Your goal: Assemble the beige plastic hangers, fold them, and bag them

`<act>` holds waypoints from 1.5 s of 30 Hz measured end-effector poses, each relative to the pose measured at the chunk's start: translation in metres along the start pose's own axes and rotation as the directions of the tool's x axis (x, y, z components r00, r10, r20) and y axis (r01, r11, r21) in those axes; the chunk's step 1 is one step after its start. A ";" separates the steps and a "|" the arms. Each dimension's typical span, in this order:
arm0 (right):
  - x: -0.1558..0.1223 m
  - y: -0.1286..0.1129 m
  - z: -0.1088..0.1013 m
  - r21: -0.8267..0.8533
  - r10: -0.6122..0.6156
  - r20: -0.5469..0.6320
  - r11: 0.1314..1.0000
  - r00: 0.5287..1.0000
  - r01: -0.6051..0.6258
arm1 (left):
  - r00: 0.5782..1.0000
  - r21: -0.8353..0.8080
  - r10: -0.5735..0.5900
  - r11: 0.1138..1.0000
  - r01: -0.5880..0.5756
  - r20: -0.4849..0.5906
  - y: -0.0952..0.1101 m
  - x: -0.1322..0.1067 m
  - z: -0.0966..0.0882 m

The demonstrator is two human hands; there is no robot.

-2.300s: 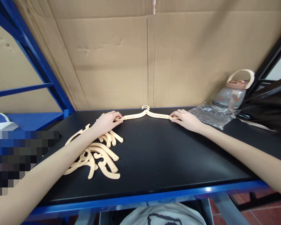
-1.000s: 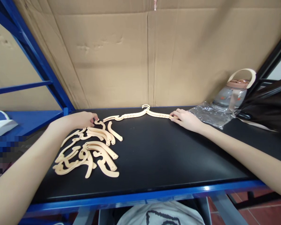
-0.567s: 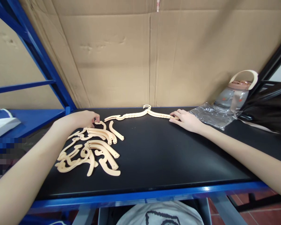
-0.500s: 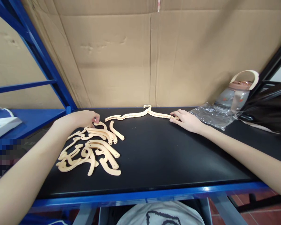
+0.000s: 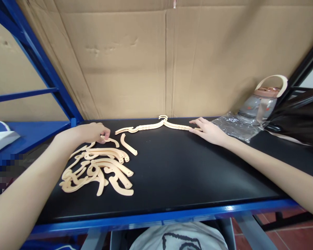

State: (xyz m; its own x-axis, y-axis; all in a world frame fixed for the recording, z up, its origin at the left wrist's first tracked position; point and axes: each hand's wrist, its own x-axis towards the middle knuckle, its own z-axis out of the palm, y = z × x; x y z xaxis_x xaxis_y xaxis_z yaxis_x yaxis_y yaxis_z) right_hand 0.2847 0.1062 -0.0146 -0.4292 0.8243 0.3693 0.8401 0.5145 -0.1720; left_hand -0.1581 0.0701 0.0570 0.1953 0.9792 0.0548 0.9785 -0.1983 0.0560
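Cardboard [image 5: 125, 80] backs the hanger [image 5: 163, 123] (clear plastic [image 5: 230, 125] near the right hand [image 5: 209, 131]).

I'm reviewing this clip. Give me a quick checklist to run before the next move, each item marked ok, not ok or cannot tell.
1. Hanger lying on the table: ok.
2. Left hand at a loose piece: ok, fingertips at its left end.
3. Firm pinch on that piece: cannot tell, the fingers hide it.
4. Right hand gripping the hanger's right end: not ok, thumb and fingers are spread there.
5. Pieces in the pile separated: not ok, several overlap.
6. Bottle and bag apart from the hanger: ok.
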 end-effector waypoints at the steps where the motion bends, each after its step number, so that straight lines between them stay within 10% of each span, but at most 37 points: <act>1: 0.000 0.000 0.000 0.002 0.005 0.002 1.000 1.000 -0.005 | 0.999 0.012 0.013 1.000 -0.013 0.045 -0.001 0.000 -0.001; 17: -0.001 -0.004 -0.003 0.051 -0.007 -0.015 0.999 1.000 0.008 | 0.985 0.002 0.101 0.995 -0.103 0.141 0.021 -0.002 -0.011; 27: -0.019 -0.052 -0.018 0.135 -0.288 -0.095 0.945 0.953 0.299 | 0.975 -0.137 0.203 0.967 -0.214 -0.087 0.117 -0.018 0.018; 34: -0.045 -0.100 -0.022 0.332 -0.533 0.149 0.820 0.833 0.466 | 0.887 -0.027 0.460 0.887 -0.461 -0.030 0.171 -0.044 0.040; 40: -0.040 -0.092 -0.021 0.145 -0.492 0.177 0.870 0.852 0.472 | 0.994 0.324 0.092 0.944 -0.069 -0.056 0.125 -0.034 0.005; 45: -0.032 -0.078 -0.022 0.175 -0.379 0.195 0.921 0.905 0.348 | 0.935 0.412 -0.353 0.858 0.308 0.037 0.048 -0.029 -0.027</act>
State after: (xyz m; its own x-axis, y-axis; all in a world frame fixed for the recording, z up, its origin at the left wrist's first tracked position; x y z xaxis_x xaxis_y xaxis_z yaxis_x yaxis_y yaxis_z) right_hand 0.2402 0.0348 0.0076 -0.7711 0.5971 0.2209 0.5665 0.8019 -0.1901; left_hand -0.1182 0.0314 0.0852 -0.1605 0.9870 -0.0054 0.9264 0.1487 -0.3459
